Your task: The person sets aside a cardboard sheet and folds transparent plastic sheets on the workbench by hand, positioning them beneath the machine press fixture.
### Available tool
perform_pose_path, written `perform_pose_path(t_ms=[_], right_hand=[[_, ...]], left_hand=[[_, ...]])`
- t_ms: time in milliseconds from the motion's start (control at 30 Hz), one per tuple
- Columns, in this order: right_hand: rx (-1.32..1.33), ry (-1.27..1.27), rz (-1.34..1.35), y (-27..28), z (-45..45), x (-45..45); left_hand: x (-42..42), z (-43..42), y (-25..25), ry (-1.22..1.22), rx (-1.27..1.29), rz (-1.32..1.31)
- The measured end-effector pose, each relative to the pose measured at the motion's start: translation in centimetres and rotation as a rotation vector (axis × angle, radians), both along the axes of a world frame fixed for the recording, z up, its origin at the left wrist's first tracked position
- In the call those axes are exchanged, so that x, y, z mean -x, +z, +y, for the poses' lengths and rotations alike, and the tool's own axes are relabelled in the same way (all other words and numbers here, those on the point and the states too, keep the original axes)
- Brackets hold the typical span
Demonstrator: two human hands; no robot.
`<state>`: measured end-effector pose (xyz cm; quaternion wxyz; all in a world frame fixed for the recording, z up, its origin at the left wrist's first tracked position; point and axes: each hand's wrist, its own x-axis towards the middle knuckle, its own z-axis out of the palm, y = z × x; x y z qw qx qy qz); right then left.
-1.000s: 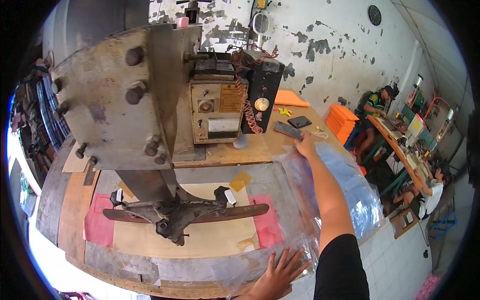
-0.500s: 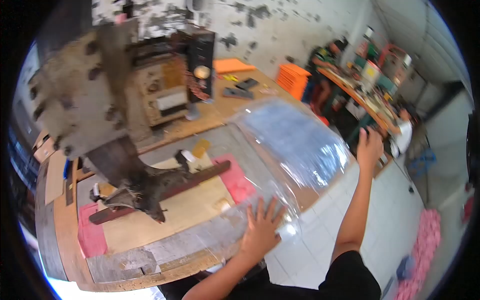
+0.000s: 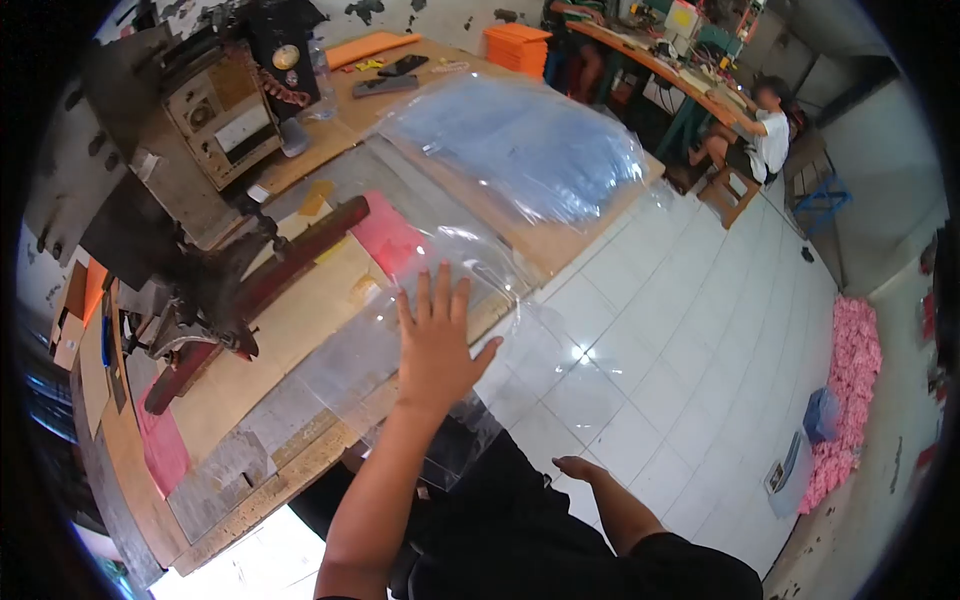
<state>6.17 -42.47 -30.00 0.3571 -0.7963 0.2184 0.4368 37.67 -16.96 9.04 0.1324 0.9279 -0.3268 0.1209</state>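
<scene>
My left hand (image 3: 435,355) is spread open over a clear plastic sheet (image 3: 480,250) at the table's front right corner. Part of the sheet hangs past the edge over the floor. Lower down, beside my body, my right hand (image 3: 575,467) is held out with nothing visible in it; its fingers show only in part and look stretched out. Left of my left hand, a dark red bar (image 3: 300,260) under the press head (image 3: 205,290) lies across a cream sheet (image 3: 325,300) with pink pieces (image 3: 390,235) at its ends.
A stack of bluish clear plastic (image 3: 520,145) lies on the table behind my left hand. A control box (image 3: 225,115) stands back left. Orange crates (image 3: 515,48), a seated person in white (image 3: 770,140) at a workbench, and a pink heap (image 3: 845,390) on the tiled floor are farther off.
My right hand has dropped from its raised position at the right to beside my body. My left hand stays spread on the plastic sheet. The view has turned right and down.
</scene>
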Motion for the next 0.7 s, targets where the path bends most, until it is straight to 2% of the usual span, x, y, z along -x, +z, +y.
perform_pose_path(t_ms=[67,100,133,200,267,333,400,433,600,700], right_hand=[[-0.024,0.058,-0.046,-1.8,0.5,0.9],[0.027,0.202,-0.175,-9.9,-0.9,3.2],[0.05,0.174,-0.148,-9.8,-0.8,3.0],[0.046,0.027,-0.077,-9.1,-0.6,2.1],[0.056,-0.038,-0.119,-10.7,-0.9,1.6],[0.039,-0.231,-0.178,-16.7,-1.4,2.2],[0.02,-0.46,-0.134,-14.0,-1.0,0.5],[0.006,-0.472,-0.118,-14.2,-1.1,-0.3],[-0.1,-0.818,-0.055,-17.2,-0.5,-4.6],[-0.207,-0.96,-0.012,-21.4,-0.1,-7.2]], left_hand=[[0.4,0.3,-0.1,-0.009,0.007,0.009],[0.5,0.2,-0.1,-0.003,-0.005,-0.005],[0.5,0.1,0.0,0.005,-0.016,-0.023],[0.6,-0.2,0.0,-0.002,-0.057,-0.009],[0.6,-0.8,0.5,0.002,-0.122,-0.003],[0.6,-1.5,1.3,-0.008,-0.178,0.068],[-0.1,-2.2,1.3,-0.022,-0.19,0.07],[-0.1,-2.6,1.7,-0.008,-0.21,0.093],[-0.5,-4.1,1.0,0.009,-0.305,0.045],[-0.5,-4.6,0.8,0.04,-0.382,0.049]])
